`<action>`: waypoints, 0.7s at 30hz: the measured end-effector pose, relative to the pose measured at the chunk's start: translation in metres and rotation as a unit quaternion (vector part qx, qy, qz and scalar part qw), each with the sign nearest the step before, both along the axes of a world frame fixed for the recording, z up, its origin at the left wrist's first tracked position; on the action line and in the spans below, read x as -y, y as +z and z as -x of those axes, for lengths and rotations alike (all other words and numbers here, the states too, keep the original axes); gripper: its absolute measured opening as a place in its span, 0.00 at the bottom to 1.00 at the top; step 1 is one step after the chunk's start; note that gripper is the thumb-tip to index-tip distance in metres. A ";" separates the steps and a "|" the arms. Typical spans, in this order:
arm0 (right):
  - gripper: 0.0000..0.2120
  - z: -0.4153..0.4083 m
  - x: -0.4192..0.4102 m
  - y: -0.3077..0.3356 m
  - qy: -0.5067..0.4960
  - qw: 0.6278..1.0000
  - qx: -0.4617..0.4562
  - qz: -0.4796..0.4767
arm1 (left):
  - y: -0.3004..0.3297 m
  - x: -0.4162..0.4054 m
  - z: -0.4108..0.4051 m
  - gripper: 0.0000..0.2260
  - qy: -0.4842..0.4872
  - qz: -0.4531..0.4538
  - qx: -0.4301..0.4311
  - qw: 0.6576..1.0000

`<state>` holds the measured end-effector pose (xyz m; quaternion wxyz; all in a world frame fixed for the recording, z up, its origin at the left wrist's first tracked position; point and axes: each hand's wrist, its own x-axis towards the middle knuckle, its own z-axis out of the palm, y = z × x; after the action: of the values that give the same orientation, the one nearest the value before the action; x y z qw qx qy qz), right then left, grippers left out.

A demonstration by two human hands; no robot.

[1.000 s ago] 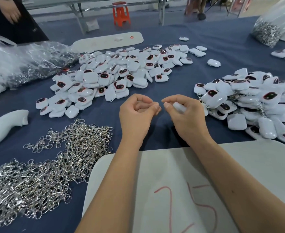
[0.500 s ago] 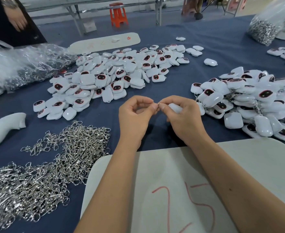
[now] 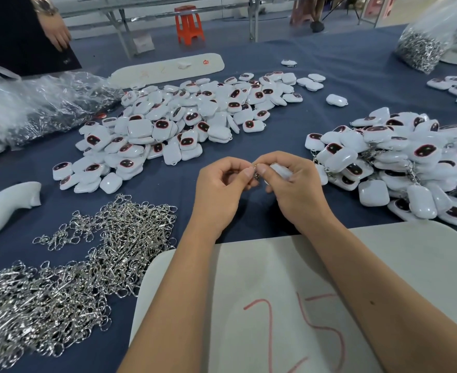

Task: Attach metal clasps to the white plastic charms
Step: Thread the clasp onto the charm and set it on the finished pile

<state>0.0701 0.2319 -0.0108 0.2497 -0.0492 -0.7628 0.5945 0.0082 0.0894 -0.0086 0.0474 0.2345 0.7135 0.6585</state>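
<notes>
the right hand [image 3: 297, 189] curls around a small white rounded plastic charm [image 3: 280, 170], while the left hand [image 3: 222, 192] pinches a tiny silver metal clasp [image 3: 255, 171] at its edge. both hands meet fingertip to fingertip above the dark blue cloth-covered surface [image 3: 248, 146].

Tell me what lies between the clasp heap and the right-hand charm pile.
In the head view: both hands, left hand and right hand, joining a clasp to a charm.

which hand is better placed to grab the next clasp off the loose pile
Left. The left hand is nearer the clasp pile, which lies on its side; the right hand grips the charm.
</notes>
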 end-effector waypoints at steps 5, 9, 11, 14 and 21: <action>0.09 -0.001 0.001 0.001 0.003 1.000 0.008 -0.014 | 0.001 0.001 0.000 0.05 -0.007 0.007 0.006 1.000; 0.08 -0.001 0.002 0.002 -0.001 1.000 0.006 -0.022 | 0.002 0.002 -0.001 0.06 -0.003 0.011 0.015 1.000; 0.08 -0.002 0.002 0.002 -0.007 1.000 0.008 -0.027 | 0.002 0.003 -0.002 0.06 -0.005 0.006 0.021 1.000; 0.08 -0.003 0.002 0.002 -0.012 0.999 0.004 -0.032 | 0.004 0.003 -0.002 0.06 -0.012 0.005 0.033 0.999; 0.08 -0.001 0.002 0.002 -0.017 0.999 -0.004 -0.041 | 0.005 0.001 -0.005 0.06 0.007 0.038 0.003 0.999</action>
<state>0.0715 0.2295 -0.0092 0.2643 -0.0496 -0.7844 0.5589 0.0131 0.0884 -0.0034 0.0538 0.2258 0.7397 0.6317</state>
